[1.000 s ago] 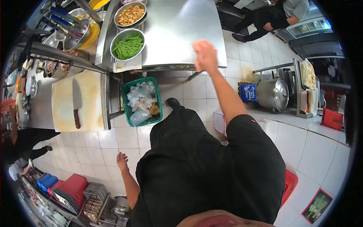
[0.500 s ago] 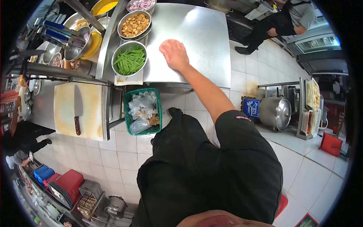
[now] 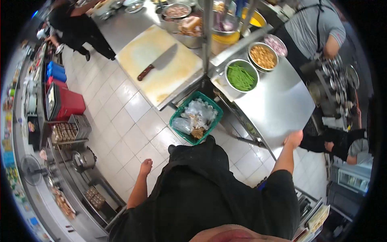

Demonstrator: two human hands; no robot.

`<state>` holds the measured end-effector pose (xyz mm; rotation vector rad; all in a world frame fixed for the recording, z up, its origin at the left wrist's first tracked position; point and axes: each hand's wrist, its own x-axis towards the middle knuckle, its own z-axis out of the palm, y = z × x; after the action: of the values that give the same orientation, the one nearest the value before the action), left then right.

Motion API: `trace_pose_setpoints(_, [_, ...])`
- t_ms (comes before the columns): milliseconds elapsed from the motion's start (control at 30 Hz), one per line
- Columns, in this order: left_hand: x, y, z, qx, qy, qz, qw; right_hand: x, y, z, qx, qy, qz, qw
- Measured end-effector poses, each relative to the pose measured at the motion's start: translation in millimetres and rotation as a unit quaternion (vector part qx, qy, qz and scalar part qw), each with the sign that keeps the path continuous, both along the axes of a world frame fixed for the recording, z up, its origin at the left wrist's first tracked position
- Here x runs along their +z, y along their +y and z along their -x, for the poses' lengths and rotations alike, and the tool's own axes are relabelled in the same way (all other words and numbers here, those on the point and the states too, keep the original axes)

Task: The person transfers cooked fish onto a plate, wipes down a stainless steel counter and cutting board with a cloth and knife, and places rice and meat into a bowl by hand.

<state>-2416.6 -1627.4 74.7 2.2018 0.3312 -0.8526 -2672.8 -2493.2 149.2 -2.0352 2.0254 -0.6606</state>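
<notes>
My right hand [image 3: 294,139] is at the near corner of the bare steel tabletop [image 3: 278,101]. Its fingers are blurred and turned away, so I cannot make out their shape. My left hand [image 3: 146,166] hangs low over the tiled floor with its fingers curled in and nothing showing in them. Farther back along the steel top stand a bowl of cut green beans [image 3: 242,76], a bowl of browned cubes [image 3: 263,56] and a bowl of sliced onions [image 3: 276,45].
A knife [image 3: 159,62] lies on the cutting board [image 3: 133,52]. Between the counters, a green basket [image 3: 174,122] holds plastic bags. Co-workers stand at the far left [image 3: 76,24] and right [image 3: 310,28]. Shelving with a red box [image 3: 72,103] lines the left.
My view has swung round to the left. My right hand has drawn back from the middle of the steel top to its near corner. My left hand has come into view.
</notes>
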Motion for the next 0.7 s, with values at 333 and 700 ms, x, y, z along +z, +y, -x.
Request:
trace_pose_setpoints(333, [-81, 167, 23, -0.166, 0.056, 0.035, 0.984, -41, 186, 38, -0.167, -0.691, -0.243, 0.660])
trace_pose_setpoints(700, [-30, 237, -174, 0.133, -0.090, 0.093, 0.983, 17, 325, -238, 0.150, -0.573, -0.419, 0.688])
